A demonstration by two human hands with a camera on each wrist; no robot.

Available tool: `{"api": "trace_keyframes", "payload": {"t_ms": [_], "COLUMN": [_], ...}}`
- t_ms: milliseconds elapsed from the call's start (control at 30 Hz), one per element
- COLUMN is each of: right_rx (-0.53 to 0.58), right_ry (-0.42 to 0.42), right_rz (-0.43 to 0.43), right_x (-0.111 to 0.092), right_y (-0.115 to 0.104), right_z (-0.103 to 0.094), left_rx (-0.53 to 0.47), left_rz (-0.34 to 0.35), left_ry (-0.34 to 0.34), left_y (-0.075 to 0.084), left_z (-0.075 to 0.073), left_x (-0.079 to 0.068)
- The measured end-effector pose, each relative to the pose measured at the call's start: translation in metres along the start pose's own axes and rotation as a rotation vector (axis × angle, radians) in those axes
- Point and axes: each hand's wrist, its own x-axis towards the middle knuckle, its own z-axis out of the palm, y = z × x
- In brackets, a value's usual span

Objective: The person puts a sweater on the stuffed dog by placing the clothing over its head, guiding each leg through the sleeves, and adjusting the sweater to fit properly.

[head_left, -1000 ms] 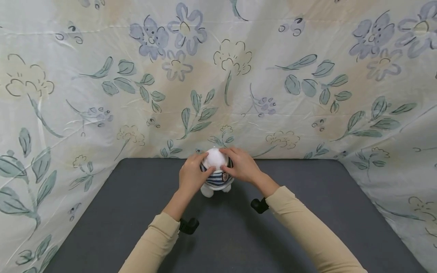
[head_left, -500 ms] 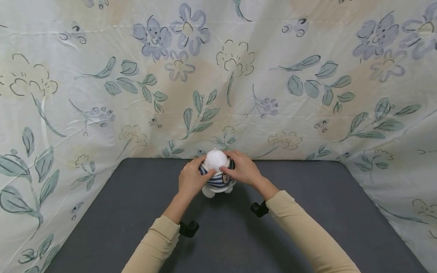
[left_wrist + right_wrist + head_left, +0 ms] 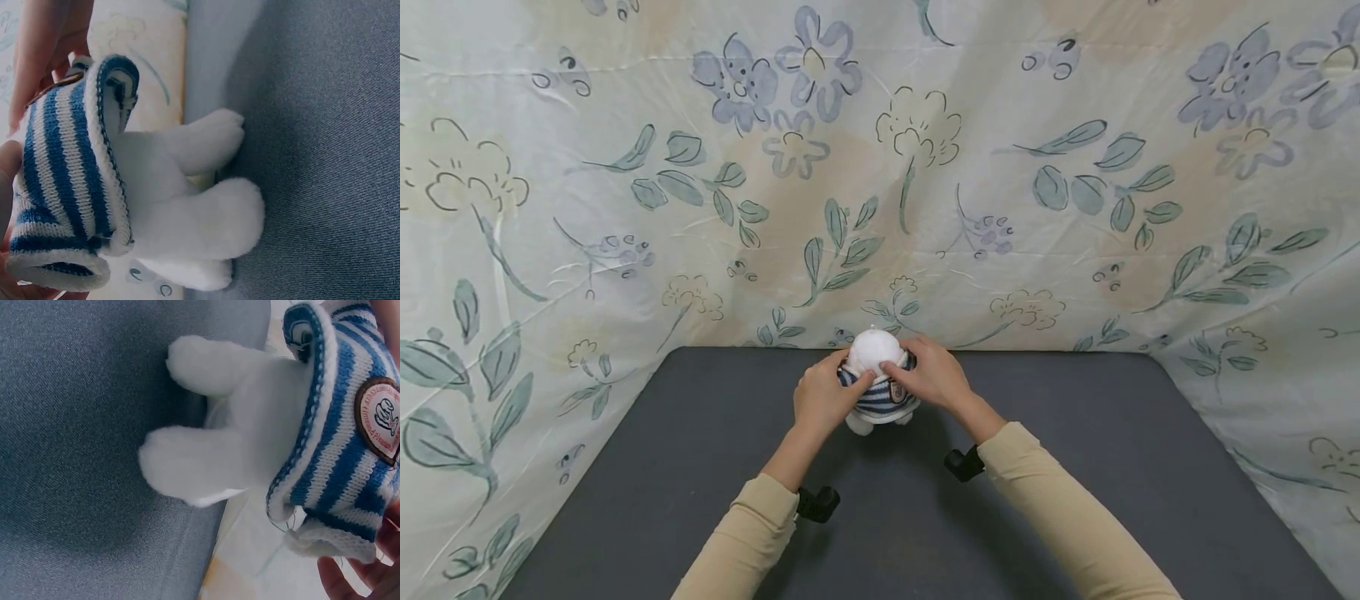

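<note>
A white plush toy (image 3: pixel 874 350) in a blue-and-white striped knit sweater (image 3: pixel 880 402) stands on its legs near the far edge of the table, its round head toward the top. My left hand (image 3: pixel 823 392) grips the sweater at the toy's left side in the head view, thumb near the collar. From the other side my right hand (image 3: pixel 936 375) pinches the sweater just below the head, its thumb in front. A patch (image 3: pixel 379 419) sits on the sweater. In the left wrist view the white legs (image 3: pixel 219 219) meet the table. Some fingertips are hidden behind the toy.
The dark grey table (image 3: pixel 880 533) spreads around the toy. A floral cloth (image 3: pixel 925 167) hangs close behind the table's far edge and along its sides. Black wrist mounts (image 3: pixel 817 504) jut from beneath both sleeves.
Both hands have slid down slightly from the head's sides to the sweater's collar and shoulders. More of the white head shows. The view has also shifted a little; the toy stays at the same spot.
</note>
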Motion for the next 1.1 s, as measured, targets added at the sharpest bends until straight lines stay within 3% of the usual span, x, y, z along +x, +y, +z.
{"api": "trace_keyframes", "payload": {"t_ms": [333, 767, 1100], "right_rx": [0.041, 0.268, 0.565], "right_ry": [-0.006, -0.049, -0.104], "right_rz": [0.079, 0.135, 0.227], "right_x": [-0.002, -0.010, -0.016], "right_y": [0.001, 0.005, 0.005], "right_z": [0.004, 0.013, 0.025], "left_rx": [-0.026, -0.156, -0.182], "left_rz": [-0.007, 0.005, 0.023], "left_ry": [-0.016, -0.045, -0.028], "left_y": [0.001, -0.003, -0.002], "left_z": [0.002, 0.004, 0.005], "left_x": [0.000, 0.000, 0.000]}}
